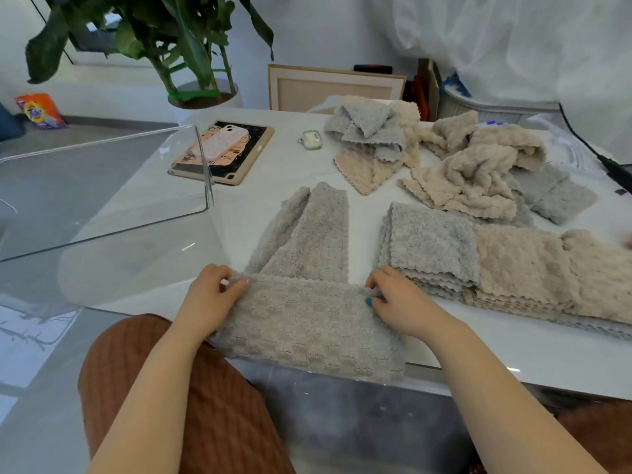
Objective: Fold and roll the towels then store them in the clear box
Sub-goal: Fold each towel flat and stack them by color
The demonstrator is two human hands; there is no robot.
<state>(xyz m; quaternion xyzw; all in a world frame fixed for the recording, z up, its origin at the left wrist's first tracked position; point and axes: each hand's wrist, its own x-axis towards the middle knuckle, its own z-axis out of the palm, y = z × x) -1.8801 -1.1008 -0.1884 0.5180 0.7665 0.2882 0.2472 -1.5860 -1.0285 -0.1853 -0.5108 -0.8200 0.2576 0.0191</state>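
Observation:
A grey towel (307, 323) lies over the front edge of the white table (513, 357), its near part folded into a band and its far part (307, 234) still stretched away from me. My left hand (210, 295) pinches the band's left end. My right hand (393, 299) pinches its right end. The clear box (102, 186) stands at the left, with nothing inside. A stack of flat grey and beige towels (485, 265) sits just right of my right hand. Loose crumpled towels (472, 176) lie behind it, with a second crumpled pile (372, 138) further back.
A tablet with a phone on it (222, 152) lies behind the box, beside a small earbud case (311, 139). A potted plant (191, 63) and a framed board (335, 87) stand at the far edge. My lap in brown fabric (191, 388) is below.

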